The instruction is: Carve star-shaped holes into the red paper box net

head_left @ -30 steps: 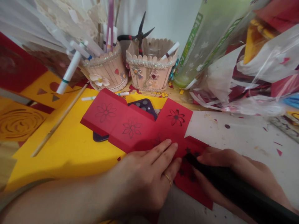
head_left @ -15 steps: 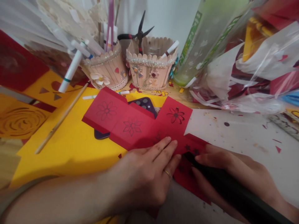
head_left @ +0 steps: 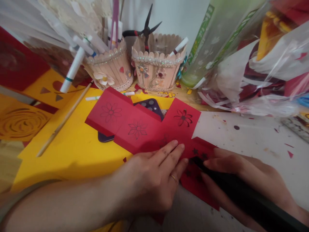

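Observation:
A red paper box cutout [head_left: 135, 132] lies flat, with flower and star patterns on its panels; the flower on the upper right panel is cut through. Pressed on its middle is my left hand [head_left: 156, 177], fingers stretched out, a ring on one of them. My right hand [head_left: 251, 174] is closed around a long black craft knife [head_left: 231, 190], whose front end touches the red paper beside small dark star shapes. I cannot make out the blade. Part of the lower right panel is hidden under my right hand.
Under the cutout are a dark phone [head_left: 152, 106] and a yellow sheet [head_left: 96, 151]. A wooden stick [head_left: 65, 119] lies left. Behind stand two popsicle-stick holders [head_left: 158, 72] with markers and pliers [head_left: 146, 30]. A plastic bag of scraps [head_left: 272, 71] sits right, near a green-tinted container [head_left: 214, 42].
The view has shifted very slightly. Both hands stay in nearly the same place on the red paper, and the knife's front end remains by the stars.

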`<state>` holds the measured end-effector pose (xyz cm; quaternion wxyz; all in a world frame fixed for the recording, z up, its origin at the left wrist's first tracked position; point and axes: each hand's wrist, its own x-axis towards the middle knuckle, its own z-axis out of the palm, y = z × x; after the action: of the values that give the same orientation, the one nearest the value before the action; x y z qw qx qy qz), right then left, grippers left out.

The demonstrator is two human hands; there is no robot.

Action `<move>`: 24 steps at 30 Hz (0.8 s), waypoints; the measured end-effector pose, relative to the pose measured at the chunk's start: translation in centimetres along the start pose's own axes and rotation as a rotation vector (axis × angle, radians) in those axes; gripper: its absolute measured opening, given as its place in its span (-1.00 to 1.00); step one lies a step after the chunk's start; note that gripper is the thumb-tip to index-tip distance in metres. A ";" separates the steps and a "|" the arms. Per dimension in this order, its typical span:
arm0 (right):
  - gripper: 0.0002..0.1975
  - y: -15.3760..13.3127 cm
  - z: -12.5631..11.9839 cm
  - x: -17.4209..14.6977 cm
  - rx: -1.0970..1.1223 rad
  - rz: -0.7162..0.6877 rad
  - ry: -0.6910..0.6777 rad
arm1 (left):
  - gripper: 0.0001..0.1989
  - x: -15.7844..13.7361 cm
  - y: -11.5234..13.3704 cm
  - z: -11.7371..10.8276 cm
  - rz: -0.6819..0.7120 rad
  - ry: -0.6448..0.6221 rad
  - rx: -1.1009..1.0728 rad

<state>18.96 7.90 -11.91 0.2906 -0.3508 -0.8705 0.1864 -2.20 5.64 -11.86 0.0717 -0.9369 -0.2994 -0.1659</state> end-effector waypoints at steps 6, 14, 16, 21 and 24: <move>-0.83 -0.1 -0.2 0.1 0.001 0.004 -0.027 | -0.60 0.0 0.0 0.1 -0.002 0.013 -0.005; -0.83 0.0 -0.1 0.2 0.035 0.077 -0.012 | -0.61 -0.1 -0.2 0.3 0.004 0.033 -0.018; -0.84 0.1 -0.2 0.4 0.037 0.122 -0.024 | -0.63 -0.1 -0.2 0.4 -0.005 0.032 -0.025; -0.83 0.2 -0.7 0.8 0.059 0.096 -0.098 | -0.67 -0.3 0.6 0.2 -0.014 0.031 0.020; -0.81 0.3 -0.7 1.0 0.056 0.030 -0.114 | -0.62 -0.2 1.3 0.1 -0.026 0.022 0.081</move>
<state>18.97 8.86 -11.15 0.2476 -0.3442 -0.8747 0.2348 -1.62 4.53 -12.03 0.1107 -0.9274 -0.3172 -0.1647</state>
